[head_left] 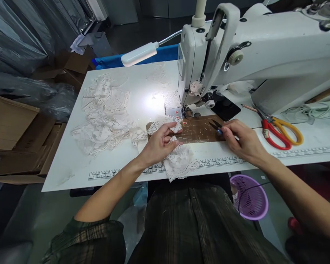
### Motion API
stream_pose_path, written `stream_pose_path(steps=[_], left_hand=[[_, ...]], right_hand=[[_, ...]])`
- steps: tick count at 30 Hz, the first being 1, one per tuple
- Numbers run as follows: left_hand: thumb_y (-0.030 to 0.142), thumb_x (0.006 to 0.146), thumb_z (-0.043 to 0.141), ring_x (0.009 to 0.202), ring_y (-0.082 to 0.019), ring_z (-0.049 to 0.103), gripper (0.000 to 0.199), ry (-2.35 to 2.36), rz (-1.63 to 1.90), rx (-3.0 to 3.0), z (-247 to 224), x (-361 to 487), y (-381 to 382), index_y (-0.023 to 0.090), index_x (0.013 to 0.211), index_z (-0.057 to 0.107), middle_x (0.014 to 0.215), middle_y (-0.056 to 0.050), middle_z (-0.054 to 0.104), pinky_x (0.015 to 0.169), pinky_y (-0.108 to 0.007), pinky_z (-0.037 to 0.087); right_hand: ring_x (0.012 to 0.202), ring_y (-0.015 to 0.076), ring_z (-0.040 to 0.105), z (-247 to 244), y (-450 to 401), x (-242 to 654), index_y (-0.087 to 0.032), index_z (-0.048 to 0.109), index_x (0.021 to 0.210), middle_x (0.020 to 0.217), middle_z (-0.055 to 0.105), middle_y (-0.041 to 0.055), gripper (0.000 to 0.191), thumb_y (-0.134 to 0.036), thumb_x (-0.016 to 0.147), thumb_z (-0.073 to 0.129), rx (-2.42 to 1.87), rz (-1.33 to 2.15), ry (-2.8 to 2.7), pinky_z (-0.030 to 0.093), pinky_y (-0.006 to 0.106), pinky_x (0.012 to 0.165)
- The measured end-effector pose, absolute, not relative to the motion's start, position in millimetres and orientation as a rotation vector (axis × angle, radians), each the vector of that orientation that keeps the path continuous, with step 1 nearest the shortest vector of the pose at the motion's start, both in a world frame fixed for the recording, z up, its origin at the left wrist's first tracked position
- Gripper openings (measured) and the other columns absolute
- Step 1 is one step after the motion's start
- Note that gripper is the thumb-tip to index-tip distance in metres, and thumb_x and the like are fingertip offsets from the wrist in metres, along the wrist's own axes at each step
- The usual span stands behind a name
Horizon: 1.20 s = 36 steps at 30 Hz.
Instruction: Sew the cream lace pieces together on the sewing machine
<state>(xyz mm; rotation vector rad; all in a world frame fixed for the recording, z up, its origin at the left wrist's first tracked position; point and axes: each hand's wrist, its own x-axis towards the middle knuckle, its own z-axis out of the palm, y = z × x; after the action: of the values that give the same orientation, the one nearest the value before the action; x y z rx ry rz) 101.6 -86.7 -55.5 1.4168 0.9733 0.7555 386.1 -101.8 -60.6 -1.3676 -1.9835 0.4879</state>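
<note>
White lace (180, 161) hangs from my left hand (162, 143), whose fingers pinch it in front of the sewing machine's needle. Part of the lace lies over the table's front edge. In my right hand (240, 139) is a small pair of dark thread snips (216, 125), their blades pointing left toward the lace and apart from it. A brown strip (200, 129) lies beneath, between both hands, with loose threads on it. The white sewing machine (194, 66) stands just behind. A large heap of lace (104, 113) spreads over the left of the table.
Red and yellow scissors (277, 130) lie right of my right hand, near a black phone (226, 106). A lit lamp (140, 54) hangs over the white table (66, 161). Cardboard boxes (13, 128) stand left; a purple basket (251, 198) sits below the front edge.
</note>
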Motion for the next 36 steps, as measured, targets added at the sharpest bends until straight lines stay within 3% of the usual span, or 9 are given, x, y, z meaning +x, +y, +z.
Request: stream_pose_path(steps=[4,7,10,17,23,27,30,34,36], left_hand=[[0.017,0.087,0.064,0.109,-0.022,0.068,0.057,0.914,0.772,1.377,-54.4,100.4,-86.3,0.016,0.138,0.041,0.14,-0.02,0.053,0.096,-0.039,0.053],[0.014,0.088,0.061,0.105,-0.021,0.069,0.056,0.863,0.79,1.331,-51.8,99.2,-86.5,0.014,0.139,0.038,0.138,-0.02,0.054,0.097,-0.038,0.052],[0.015,0.088,0.06,0.104,-0.021,0.07,0.056,0.852,0.805,1.32,-49.5,97.6,-86.5,0.015,0.14,0.039,0.137,-0.02,0.054,0.096,-0.036,0.052],[0.01,0.085,0.06,0.104,-0.021,0.068,0.057,0.9,0.802,1.339,-48.8,97.8,-86.1,0.013,0.14,0.043,0.134,-0.02,0.055,0.093,-0.036,0.054],[0.012,0.085,0.063,0.098,-0.02,0.069,0.076,0.913,0.761,1.228,-45.0,94.3,-85.2,0.017,0.152,0.027,0.141,-0.022,0.05,0.079,-0.028,0.054],[0.019,0.087,0.066,0.097,-0.023,0.068,0.075,0.918,0.706,1.227,-39.8,97.5,-92.9,0.016,0.152,0.027,0.122,-0.02,0.063,0.063,-0.023,0.051],[0.02,0.087,0.068,0.092,-0.02,0.069,0.064,0.917,0.794,1.146,-36.5,115.9,-106.4,0.014,0.142,0.038,0.11,-0.014,0.065,0.069,-0.026,0.053],[0.017,0.09,0.062,0.102,-0.021,0.069,0.045,0.879,1.055,0.977,-30.8,148.7,-120.2,0.017,0.13,0.042,0.112,-0.01,0.061,0.09,-0.033,0.053],[0.017,0.094,0.054,0.108,-0.022,0.067,0.037,0.843,1.099,1.017,-26.9,156.7,-117.0,0.017,0.128,0.041,0.12,-0.013,0.059,0.094,-0.036,0.052]], right_hand=[[0.061,0.0144,0.059,-53.9,-99.5,340.9,-0.023,0.041,0.098,0.078,0.065,0.0019,0.027,-0.048,0.097,0.048,-1.243,1.1,-1.864,0.047,0.03,0.057],[0.064,0.0143,0.058,-53.9,-89.9,320.0,-0.021,0.049,0.102,0.076,0.063,0.0011,0.03,-0.05,0.098,0.045,-1.288,0.974,-1.986,0.044,0.03,0.062],[0.057,0.0135,0.052,-53.7,-79.4,309.8,-0.019,0.059,0.087,0.064,0.058,0.0006,0.045,-0.053,0.101,0.033,-1.33,0.953,-2.101,0.039,0.028,0.057],[0.053,0.0114,0.045,-49.6,-70.8,291.8,-0.019,0.056,0.074,0.061,0.056,0.0002,0.047,-0.053,0.099,0.036,-1.307,0.939,-2.184,0.031,0.026,0.053],[0.056,0.0134,0.051,-53.8,-72.9,307.0,-0.019,0.061,0.084,0.066,0.06,0.0016,0.045,-0.053,0.1,0.035,-1.304,0.867,-2.163,0.036,0.028,0.057],[0.078,0.0229,0.061,-36.4,-86.4,341.6,-0.017,0.063,0.096,0.086,0.065,0.0099,0.042,-0.053,0.098,0.042,-1.439,0.366,-2.186,0.044,0.035,0.069],[0.091,0.0262,0.06,-20.5,-115.8,348.7,-0.017,0.059,0.101,0.097,0.063,0.0127,0.036,-0.052,0.093,0.053,-1.299,0.252,-2.228,0.047,0.037,0.076],[0.071,0.021,0.056,-33.0,-153.1,319.7,-0.016,0.05,0.098,0.087,0.059,0.0084,0.052,-0.064,0.082,0.062,-1.17,0.281,-2.338,0.045,0.032,0.061],[0.07,0.0221,0.056,-50.5,-155.3,301.7,-0.015,0.051,0.094,0.085,0.06,0.0101,0.033,-0.048,0.091,0.055,-1.195,0.088,-2.344,0.044,0.033,0.06]])
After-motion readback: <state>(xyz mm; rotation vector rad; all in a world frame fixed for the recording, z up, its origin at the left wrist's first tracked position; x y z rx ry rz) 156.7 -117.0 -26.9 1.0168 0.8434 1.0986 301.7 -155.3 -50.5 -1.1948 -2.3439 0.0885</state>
